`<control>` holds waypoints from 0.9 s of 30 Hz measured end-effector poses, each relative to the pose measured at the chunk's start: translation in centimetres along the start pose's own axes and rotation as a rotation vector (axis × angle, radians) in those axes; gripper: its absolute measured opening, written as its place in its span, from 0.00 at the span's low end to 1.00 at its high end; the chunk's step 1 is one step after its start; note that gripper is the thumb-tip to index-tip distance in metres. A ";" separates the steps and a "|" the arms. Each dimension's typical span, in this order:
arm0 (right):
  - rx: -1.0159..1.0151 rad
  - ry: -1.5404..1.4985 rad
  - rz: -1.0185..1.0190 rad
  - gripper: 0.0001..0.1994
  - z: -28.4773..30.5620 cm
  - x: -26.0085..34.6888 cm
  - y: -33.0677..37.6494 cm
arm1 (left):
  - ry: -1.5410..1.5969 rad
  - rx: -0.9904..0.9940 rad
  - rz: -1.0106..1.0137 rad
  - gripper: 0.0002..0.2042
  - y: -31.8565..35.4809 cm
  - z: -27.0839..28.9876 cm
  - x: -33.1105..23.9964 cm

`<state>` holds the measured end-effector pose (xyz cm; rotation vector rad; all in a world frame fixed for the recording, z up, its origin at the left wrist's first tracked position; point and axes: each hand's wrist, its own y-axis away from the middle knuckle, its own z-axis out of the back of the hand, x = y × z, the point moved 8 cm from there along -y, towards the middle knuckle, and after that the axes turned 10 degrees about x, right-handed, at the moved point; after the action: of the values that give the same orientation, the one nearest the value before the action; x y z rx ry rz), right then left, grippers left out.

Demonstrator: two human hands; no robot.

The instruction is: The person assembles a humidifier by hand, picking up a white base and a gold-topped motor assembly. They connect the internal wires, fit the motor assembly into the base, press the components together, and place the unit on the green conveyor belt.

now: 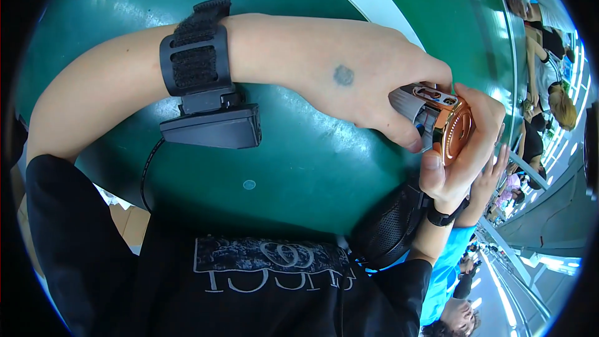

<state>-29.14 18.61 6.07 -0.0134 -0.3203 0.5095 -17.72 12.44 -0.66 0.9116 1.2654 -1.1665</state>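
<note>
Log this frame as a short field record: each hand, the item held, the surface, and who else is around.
left hand: reaches across from the left, fingertips on the upper end of the item
right hand: cups the item from below and the right side
item: round copper-coloured device with a grey part at its left end, held between both hands
wrist gear: black strap with a black box on the left forearm
surface: green table with a white stripe
others: several people at the right rim of the view
</note>
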 end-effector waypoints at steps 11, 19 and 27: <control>0.119 0.000 0.023 0.37 -0.3 0.3 -0.8 | 0.107 0.060 -0.004 0.23 -0.5 1.0 0.3; 0.233 0.016 -0.088 0.38 -1.1 1.6 -0.9 | 0.185 0.138 0.042 0.25 -0.5 -0.3 0.9; 0.088 0.114 -0.061 0.36 -2.4 2.5 0.3 | 0.036 0.156 0.057 0.22 -1.9 -0.7 1.2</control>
<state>-26.51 20.27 4.46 0.0523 -0.1857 0.4599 -19.80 12.55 -1.80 1.0812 1.1820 -1.2207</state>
